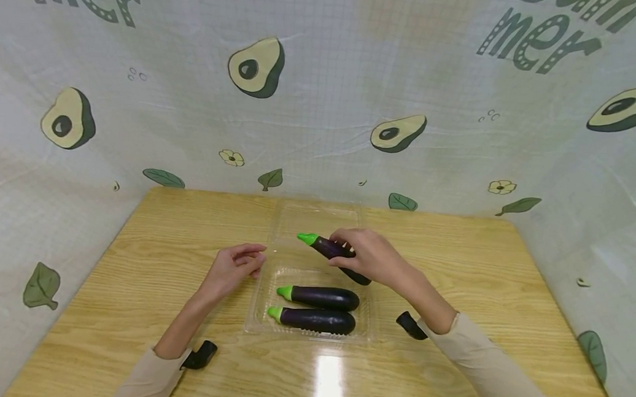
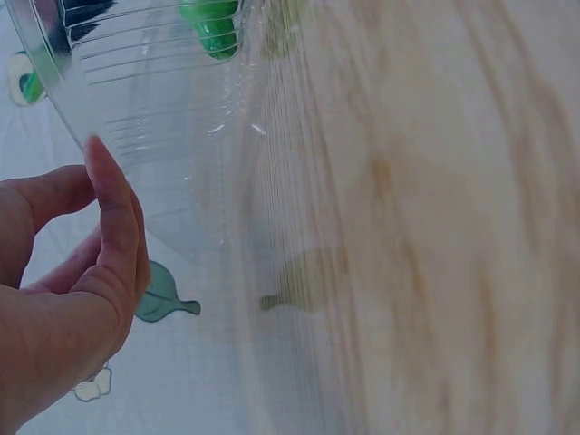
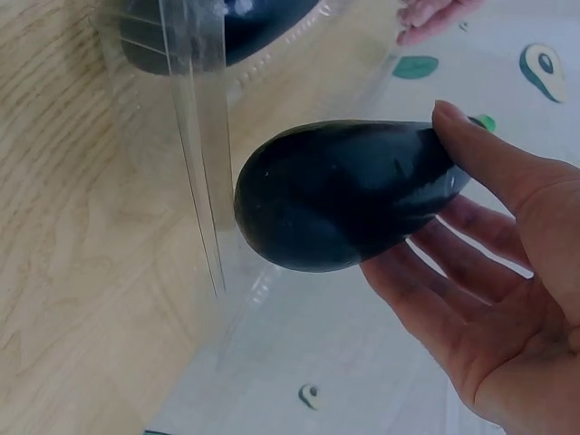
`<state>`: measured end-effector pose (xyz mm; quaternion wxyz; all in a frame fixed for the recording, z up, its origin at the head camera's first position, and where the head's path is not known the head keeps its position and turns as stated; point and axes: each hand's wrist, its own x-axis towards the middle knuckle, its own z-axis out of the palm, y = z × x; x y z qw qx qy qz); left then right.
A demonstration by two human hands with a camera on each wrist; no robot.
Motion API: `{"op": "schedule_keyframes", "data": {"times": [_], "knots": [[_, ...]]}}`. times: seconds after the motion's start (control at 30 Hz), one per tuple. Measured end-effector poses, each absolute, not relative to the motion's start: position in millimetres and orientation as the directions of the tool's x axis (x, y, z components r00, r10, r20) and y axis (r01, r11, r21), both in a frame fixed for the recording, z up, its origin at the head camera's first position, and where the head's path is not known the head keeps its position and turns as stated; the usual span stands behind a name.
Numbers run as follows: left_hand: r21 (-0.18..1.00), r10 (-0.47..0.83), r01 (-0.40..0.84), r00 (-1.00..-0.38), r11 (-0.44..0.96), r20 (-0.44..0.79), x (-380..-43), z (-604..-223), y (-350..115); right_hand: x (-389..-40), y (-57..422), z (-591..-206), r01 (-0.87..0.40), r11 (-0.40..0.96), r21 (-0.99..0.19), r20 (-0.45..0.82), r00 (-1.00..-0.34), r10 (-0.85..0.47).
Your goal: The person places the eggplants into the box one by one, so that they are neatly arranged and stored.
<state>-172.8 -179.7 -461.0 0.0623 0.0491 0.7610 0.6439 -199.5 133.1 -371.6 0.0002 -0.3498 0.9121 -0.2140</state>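
My right hand (image 1: pixel 371 257) grips a dark purple eggplant (image 1: pixel 326 246) with a bright green cap, its thumb on one side and fingers on the other. The eggplant is tilted above the far part of a clear plastic clamshell box (image 1: pixel 254 317), its rounded end low to the right. Two more eggplants lie side by side in the box's near half, a farther eggplant (image 1: pixel 326 297) and a nearer eggplant (image 1: pixel 317 320). Beside the box's left edge is my left hand (image 1: pixel 235 268), fingers loosely bent and holding nothing; whether its fingertips touch the plastic I cannot tell.
The box's clear lid (image 1: pixel 316 220) lies opened back toward the wall. All of this rests on a wooden table (image 1: pixel 169 262). A pale curtain (image 1: pixel 322 131) printed with avocados and leaves encloses the back and sides. Black straps (image 1: pixel 200 355) sit at both wrists.
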Motion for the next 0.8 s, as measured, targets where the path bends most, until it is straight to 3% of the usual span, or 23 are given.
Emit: {"op": "schedule_keyframes", "data": {"times": [0.8], "knots": [[0.984,0.148,0.009,-0.989,0.179,-0.017,-174,-463,-180,-197,109,-404,-0.721,0.640,-0.266,0.113,-0.683,-0.722]]}}
